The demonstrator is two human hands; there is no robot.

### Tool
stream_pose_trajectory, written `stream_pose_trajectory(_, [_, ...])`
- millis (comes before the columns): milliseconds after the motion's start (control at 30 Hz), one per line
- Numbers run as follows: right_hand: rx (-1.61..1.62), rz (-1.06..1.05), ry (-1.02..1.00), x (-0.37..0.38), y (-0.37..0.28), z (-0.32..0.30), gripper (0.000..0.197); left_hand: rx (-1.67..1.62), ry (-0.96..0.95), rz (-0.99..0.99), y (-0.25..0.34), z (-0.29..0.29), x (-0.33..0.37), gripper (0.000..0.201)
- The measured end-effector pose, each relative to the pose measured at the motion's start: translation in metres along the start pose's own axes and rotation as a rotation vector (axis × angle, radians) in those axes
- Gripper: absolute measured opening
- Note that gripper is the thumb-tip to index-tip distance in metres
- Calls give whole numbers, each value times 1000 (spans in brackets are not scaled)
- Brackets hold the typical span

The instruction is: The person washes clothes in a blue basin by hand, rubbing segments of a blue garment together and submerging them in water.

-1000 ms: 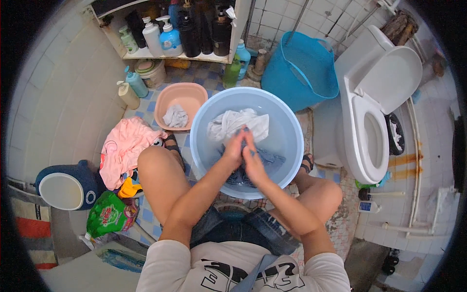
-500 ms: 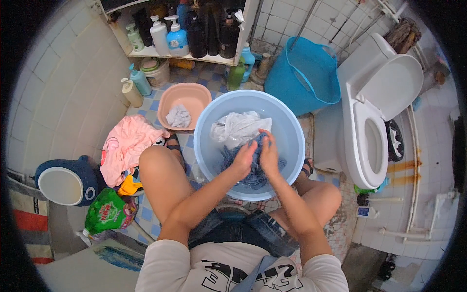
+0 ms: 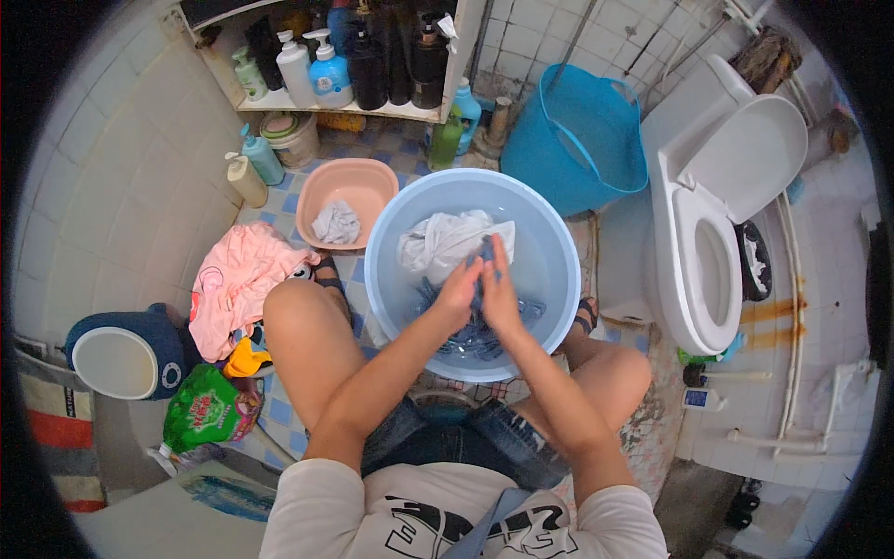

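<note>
A large light-blue basin (image 3: 376,279) of water stands on the floor between my knees. Over it, my left hand (image 3: 457,293) and my right hand (image 3: 499,296) press palm to palm. A bit of dark blue cloth (image 3: 486,250) shows between the fingers, so both hands are closed on it. More of a blue patterned cloth (image 3: 470,340) lies in the water under my wrists; whether it joins the piece in my hands is hidden. Just beyond my fingertips, a bunched white cloth (image 3: 445,240) lies partly in the water.
A pink tub (image 3: 380,177) holding a small white cloth (image 3: 336,223) is left of the basin. Pink clothing (image 3: 247,279) and a green packet (image 3: 209,407) lie nearer. A blue bucket (image 3: 521,140) and a toilet (image 3: 672,261) stand right; a bottle shelf (image 3: 391,113) is at the back.
Both hands have come closer together, and less blue cloth shows around the fingers. The view has shifted slightly; the white cloth stays in the basin.
</note>
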State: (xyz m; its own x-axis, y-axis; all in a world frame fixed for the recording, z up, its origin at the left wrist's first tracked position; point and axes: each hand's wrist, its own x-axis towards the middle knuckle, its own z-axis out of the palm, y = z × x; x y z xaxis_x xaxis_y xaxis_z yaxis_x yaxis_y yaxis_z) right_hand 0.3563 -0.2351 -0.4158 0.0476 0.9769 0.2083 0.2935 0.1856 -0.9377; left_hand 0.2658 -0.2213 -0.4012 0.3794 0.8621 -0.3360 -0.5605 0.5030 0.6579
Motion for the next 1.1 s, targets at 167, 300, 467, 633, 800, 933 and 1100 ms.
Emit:
stream_pose_trajectory(167, [474,642,304,34,48,-57,34,-67,-104,-191,11,24,-18,39])
stream_pose_trajectory(300, [434,418,188,25,-13,-39,39,160,-71,118,6,-2,4,45])
stream_pose_trajectory(467, [78,76,-86,-2,-28,-12,52,130,96,-39,12,25,-11,54])
stream_pose_trajectory(633, [269,444,242,29,34,-49,50,236,-172,-163,-26,1,-5,54])
stream_pose_trajectory(800, [147,136,-39,10,-22,-12,47,205,77,156,-13,-8,5,51])
stream_pose_trajectory(933, [177,102,-79,-14,-17,10,49,-15,76,58,-10,-7,1,47])
stream_pose_trajectory(1100, [211,436,117,17,6,-29,60,-42,-11,-108,-28,8,-10,45])
